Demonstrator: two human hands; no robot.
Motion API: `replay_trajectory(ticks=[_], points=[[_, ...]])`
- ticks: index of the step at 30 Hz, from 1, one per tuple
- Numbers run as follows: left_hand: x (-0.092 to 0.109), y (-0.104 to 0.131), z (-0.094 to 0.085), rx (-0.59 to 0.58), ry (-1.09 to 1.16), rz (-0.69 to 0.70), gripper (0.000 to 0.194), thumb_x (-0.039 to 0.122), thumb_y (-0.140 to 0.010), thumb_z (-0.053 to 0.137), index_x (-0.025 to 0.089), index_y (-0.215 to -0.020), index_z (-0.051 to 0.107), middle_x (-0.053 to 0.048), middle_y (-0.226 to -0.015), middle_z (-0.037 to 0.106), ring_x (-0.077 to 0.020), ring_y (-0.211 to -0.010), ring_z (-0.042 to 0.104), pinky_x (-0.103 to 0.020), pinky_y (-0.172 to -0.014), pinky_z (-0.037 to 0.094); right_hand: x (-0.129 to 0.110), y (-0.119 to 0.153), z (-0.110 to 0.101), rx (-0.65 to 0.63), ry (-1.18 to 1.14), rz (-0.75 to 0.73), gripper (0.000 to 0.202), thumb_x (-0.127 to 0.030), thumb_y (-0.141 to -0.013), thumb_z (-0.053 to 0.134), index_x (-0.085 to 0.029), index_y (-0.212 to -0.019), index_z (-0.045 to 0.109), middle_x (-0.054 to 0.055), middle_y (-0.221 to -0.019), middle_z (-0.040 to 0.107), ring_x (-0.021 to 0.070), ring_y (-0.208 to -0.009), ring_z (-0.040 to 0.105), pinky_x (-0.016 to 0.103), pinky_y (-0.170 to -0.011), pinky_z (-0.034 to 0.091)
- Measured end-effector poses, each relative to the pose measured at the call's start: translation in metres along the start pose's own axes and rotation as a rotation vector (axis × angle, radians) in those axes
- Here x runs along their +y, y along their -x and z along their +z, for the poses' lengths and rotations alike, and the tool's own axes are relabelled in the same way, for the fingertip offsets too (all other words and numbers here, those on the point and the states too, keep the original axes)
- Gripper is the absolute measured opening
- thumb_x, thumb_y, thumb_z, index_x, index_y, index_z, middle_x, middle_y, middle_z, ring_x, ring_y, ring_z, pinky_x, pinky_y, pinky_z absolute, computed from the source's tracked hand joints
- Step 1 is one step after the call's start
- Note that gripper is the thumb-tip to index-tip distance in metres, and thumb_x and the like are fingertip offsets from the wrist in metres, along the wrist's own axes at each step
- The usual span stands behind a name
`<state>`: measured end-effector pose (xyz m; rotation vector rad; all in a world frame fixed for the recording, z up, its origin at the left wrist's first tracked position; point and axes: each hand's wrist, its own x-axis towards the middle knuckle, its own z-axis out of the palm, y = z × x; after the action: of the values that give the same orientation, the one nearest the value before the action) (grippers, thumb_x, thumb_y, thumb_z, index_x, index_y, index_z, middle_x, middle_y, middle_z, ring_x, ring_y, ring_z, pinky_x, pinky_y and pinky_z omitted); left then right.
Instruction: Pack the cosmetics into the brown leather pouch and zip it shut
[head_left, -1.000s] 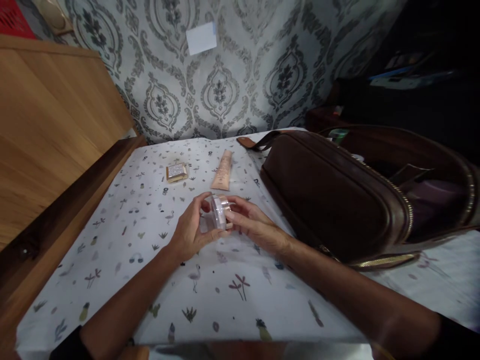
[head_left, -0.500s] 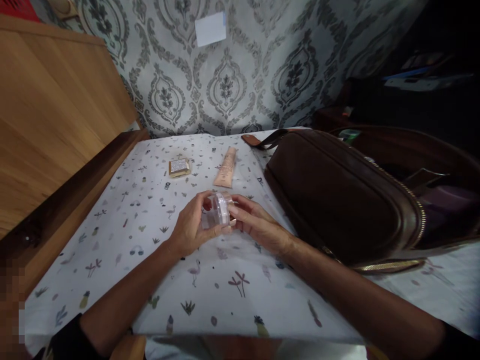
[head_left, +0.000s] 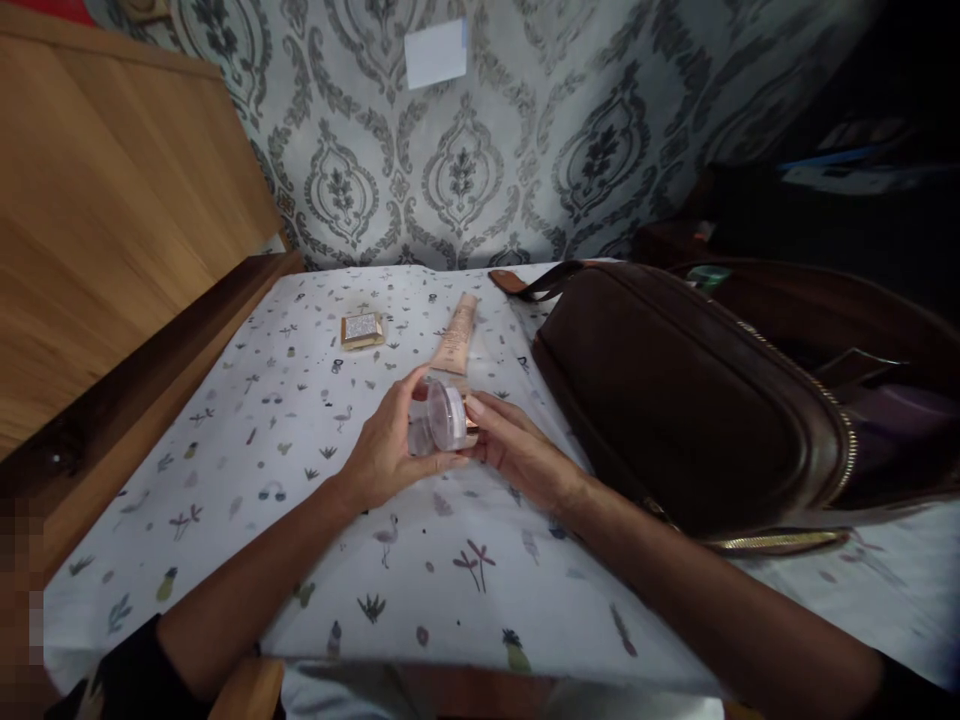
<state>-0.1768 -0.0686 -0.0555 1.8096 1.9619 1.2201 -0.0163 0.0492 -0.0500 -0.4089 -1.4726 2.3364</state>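
Cupping the clear jar [head_left: 448,417] over the tabletop [head_left: 262,570] is the left hand [head_left: 384,440], while the right hand [head_left: 525,448] pinches its golden end [head_left: 471,428]: a handling step, it seems, whose next move calls for steady grips.

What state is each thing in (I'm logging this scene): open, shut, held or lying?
Clear round container: held between the left hand and right hand, tipped sideways; whether it is sealed, I cannot tell.
Glittery square compact: looks shut, lying on the cloth.
Pinkish tube: lying on the cloth.
Brown bag: unzipped, mouth open, things inside.
Patterned cloth: spread out.
White card: flat against the wall.
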Motion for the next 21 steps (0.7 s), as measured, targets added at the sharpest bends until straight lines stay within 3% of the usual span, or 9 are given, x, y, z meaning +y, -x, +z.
replay_trajectory(ticks=[4,10,14,18,21], points=[[0.002,0.001,0.0,-0.013,0.032,-0.062,0.094,0.067,-0.077,0.077,0.025,-0.151,0.037,-0.014,-0.136,0.062,-0.0341,-0.12,0.063,-0.049,-0.097,0.053,0.002,0.0,-0.001,0.013,0.018,-0.003,0.055,-0.062,-0.08,0.081,-0.018,-0.111,0.071,0.007,-0.106,0.072,0.0168,-0.087,0.066,0.027,-0.075,0.054],[0.003,0.0,0.001,0.027,0.013,0.074,0.079,0.061,-0.081,0.076,0.025,-0.145,0.044,-0.013,-0.132,0.062,-0.0304,-0.117,0.063,-0.044,-0.095,0.054,-0.001,0.001,0.002,-0.026,0.022,0.022,0.062,-0.069,-0.081,0.076,-0.019,-0.118,0.072,0.008,-0.108,0.071,0.0189,-0.092,0.065,0.028,-0.076,0.053],[0.003,0.0,0.001,0.06,0.028,0.142,0.076,0.055,-0.082,0.077,0.026,-0.145,0.043,-0.011,-0.13,0.06,-0.0286,-0.117,0.062,-0.043,-0.095,0.055,0.0,0.0,0.0,-0.036,0.013,0.033,0.065,-0.074,-0.08,0.073,-0.02,-0.114,0.072,0.006,-0.097,0.07,0.0163,-0.083,0.062,0.026,-0.07,0.051],[0.008,0.0,0.0,0.08,0.168,0.048,0.074,0.044,-0.079,0.08,0.025,-0.14,0.043,-0.012,-0.13,0.061,-0.0282,-0.116,0.062,-0.043,-0.094,0.055,0.004,-0.003,-0.007,-0.005,-0.08,0.054,0.065,-0.077,-0.078,0.073,-0.02,-0.107,0.071,0.004,-0.088,0.069,0.0154,-0.077,0.063,0.025,-0.063,0.051],[0.014,0.0,-0.002,0.078,0.373,-0.043,0.068,0.041,-0.078,0.08,0.026,-0.132,0.043,-0.01,-0.126,0.063,-0.0267,-0.114,0.063,-0.041,-0.094,0.055,0.008,-0.005,-0.01,-0.012,-0.171,0.072,0.052,-0.067,-0.084,0.074,-0.019,-0.104,0.071,0.004,-0.088,0.07,0.0148,-0.077,0.065,0.024,-0.064,0.052]])
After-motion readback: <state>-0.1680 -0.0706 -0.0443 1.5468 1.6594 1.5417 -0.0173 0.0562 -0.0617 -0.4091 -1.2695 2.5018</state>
